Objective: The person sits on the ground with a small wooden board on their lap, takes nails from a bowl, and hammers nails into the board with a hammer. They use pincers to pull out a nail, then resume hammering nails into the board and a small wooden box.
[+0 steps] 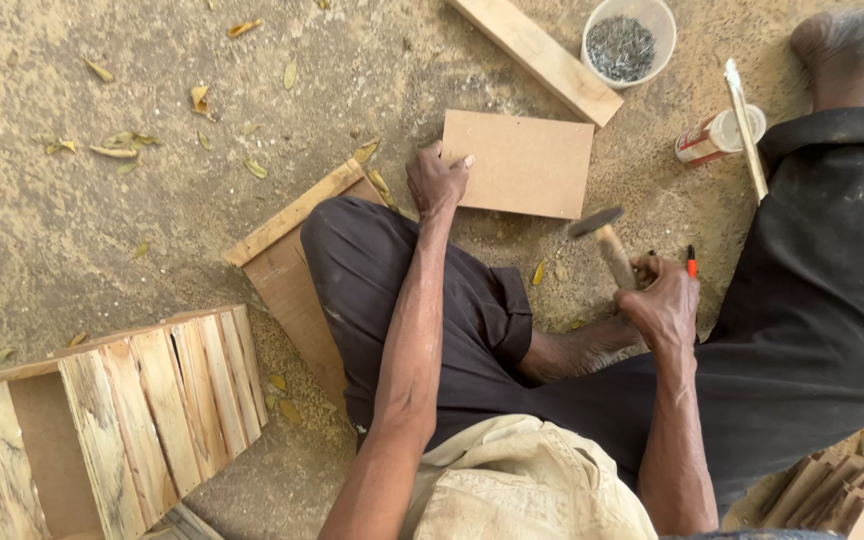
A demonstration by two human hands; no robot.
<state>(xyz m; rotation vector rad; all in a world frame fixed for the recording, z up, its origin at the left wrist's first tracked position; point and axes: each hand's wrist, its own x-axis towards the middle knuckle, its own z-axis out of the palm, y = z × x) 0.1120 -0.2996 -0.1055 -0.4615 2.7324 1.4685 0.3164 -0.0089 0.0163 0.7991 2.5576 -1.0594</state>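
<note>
Left hand [436, 180] pinches the flat, plain brown rectangular board [519, 164]; right hand's [664, 300] grip wraps a wooden-handled hammer [604, 240].

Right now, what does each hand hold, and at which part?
The right hand grips a hammer by its wooden handle. The left hand touches the left edge of a flat brown board.

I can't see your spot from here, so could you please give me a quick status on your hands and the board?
Left hand gripping edge of flat brown board on sandy ground. Right hand holding hammer raised beside it. Nothing lying on the board.
</note>
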